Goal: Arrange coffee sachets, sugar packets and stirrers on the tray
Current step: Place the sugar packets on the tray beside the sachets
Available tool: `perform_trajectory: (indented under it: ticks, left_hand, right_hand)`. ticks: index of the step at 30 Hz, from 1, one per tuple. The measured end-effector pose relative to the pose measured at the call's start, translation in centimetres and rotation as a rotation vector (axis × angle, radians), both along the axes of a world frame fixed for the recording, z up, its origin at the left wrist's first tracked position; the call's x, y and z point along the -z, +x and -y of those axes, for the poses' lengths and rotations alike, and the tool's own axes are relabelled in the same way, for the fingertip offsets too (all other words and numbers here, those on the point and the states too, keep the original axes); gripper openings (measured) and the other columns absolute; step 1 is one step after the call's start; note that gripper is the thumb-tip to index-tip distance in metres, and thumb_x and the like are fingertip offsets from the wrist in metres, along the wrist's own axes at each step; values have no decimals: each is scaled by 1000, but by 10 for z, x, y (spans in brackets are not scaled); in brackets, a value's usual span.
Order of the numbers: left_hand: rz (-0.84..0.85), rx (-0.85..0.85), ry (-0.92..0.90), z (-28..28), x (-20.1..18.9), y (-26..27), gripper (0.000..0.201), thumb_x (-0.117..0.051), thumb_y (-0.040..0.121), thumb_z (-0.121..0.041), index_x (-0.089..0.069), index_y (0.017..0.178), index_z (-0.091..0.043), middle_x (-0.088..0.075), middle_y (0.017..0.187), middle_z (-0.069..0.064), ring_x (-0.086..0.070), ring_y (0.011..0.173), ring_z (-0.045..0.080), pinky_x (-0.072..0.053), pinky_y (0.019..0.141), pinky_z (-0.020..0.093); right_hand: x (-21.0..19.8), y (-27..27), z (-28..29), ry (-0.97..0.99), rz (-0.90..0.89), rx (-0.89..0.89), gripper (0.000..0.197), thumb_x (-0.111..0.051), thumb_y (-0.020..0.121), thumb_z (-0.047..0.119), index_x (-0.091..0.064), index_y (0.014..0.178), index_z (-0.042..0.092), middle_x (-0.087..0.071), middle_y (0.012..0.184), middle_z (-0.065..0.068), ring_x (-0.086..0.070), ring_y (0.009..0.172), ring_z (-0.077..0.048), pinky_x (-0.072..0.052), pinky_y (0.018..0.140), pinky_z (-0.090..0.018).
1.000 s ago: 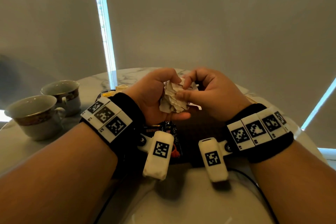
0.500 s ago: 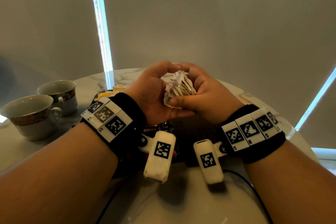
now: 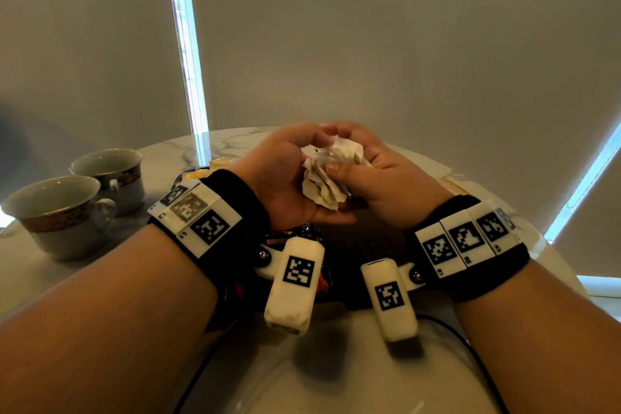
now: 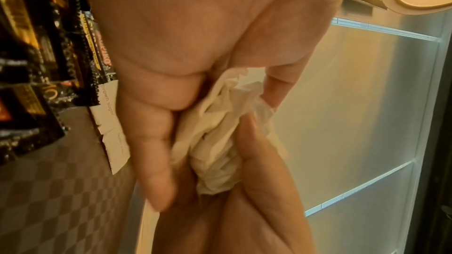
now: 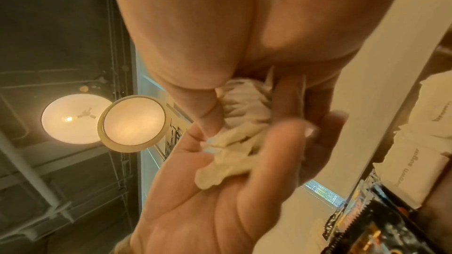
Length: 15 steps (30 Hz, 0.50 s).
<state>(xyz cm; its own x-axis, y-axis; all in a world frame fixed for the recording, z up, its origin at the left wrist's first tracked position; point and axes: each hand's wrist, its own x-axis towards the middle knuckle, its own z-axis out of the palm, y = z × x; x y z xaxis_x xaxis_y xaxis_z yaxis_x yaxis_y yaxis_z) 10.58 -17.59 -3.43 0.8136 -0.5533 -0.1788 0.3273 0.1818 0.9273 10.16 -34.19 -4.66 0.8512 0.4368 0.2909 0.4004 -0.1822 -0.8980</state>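
Observation:
A bunch of white sugar packets (image 3: 331,175) is held upright above the dark checkered tray (image 3: 373,245). My left hand (image 3: 292,171) cups it from the left with curled fingers. From the right, my right hand (image 3: 366,161) grips it, thumb across the front. The bunch (image 4: 217,136) shows between both hands in the left wrist view, and the same packets (image 5: 239,134) in the right wrist view. Black coffee sachets (image 3: 302,235) lie on the tray under my left wrist. Brown sugar packets (image 4: 110,120) lie beside them. Thin wooden stirrers (image 3: 452,185) lie on the table at the right.
Two cups (image 3: 60,212) (image 3: 112,175) stand on the round marble table (image 3: 235,141) at the left. Yellowish packets (image 3: 216,166) lie behind my left wrist. A grey blind hangs close behind the table. A black cable (image 3: 470,346) runs over the near edge.
My right hand went from pinching the top of the bunch to wrapping round it, thumb now on its front. Both hands stayed raised over the tray.

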Motion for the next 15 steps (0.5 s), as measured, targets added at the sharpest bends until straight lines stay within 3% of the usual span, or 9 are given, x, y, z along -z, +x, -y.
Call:
perform_trajectory:
  ticks: [3, 6, 8, 11, 13, 15]
  left_hand:
    - [-25, -7, -41, 1, 1, 3, 46, -36, 92, -29, -66, 110, 1, -72, 97, 17, -71, 88, 29, -59, 87, 46]
    - [-44, 33, -84, 0, 1, 2, 52, -40, 85, -32, -62, 117, 3, -70, 96, 17, -71, 83, 28, -62, 78, 43]
    - [-46, 65, -99, -1, 1, 2, 57, -42, 79, -31, -60, 120, 4, -69, 99, 17, -70, 85, 28, -62, 79, 43]
    - [-29, 76, -83, 0, 1, 2, 55, -39, 78, -24, -60, 122, 2, -67, 102, 17, -68, 89, 27, -60, 84, 46]
    - [-24, 50, -74, 0, 1, 2, 52, -37, 77, -17, -61, 119, 1, -68, 99, 17, -69, 87, 27, -62, 80, 44]
    - [-18, 36, -62, -1, 0, 3, 51, -32, 79, -11, -61, 119, 1, -68, 100, 19, -70, 88, 29, -63, 77, 43]
  right_hand:
    - [0, -2, -1, -47, 4, -6, 27, -60, 99, 24, -57, 121, 39, -73, 108, 5, -70, 105, -14, -56, 91, -34]
    - [-1, -2, 4, -85, -21, -11, 42, -79, 82, 34, -58, 118, 33, -72, 110, 0, -71, 103, -17, -59, 84, -38]
    - [-1, -1, 5, -102, -15, 11, 50, -82, 72, 34, -58, 115, 30, -72, 108, 0, -72, 99, -16, -61, 79, -37]
    - [1, 1, 4, -104, 2, 36, 39, -80, 82, 20, -58, 113, 26, -73, 104, -2, -72, 95, -19, -61, 79, -40]
    - [1, 3, 3, -53, -39, 34, 33, -73, 89, 13, -57, 116, 21, -72, 102, -4, -72, 93, -19, -61, 80, -40]
    - [1, 3, 4, 12, -72, 24, 32, -72, 90, 14, -58, 118, 19, -71, 108, -10, -71, 99, -26, -59, 87, -46]
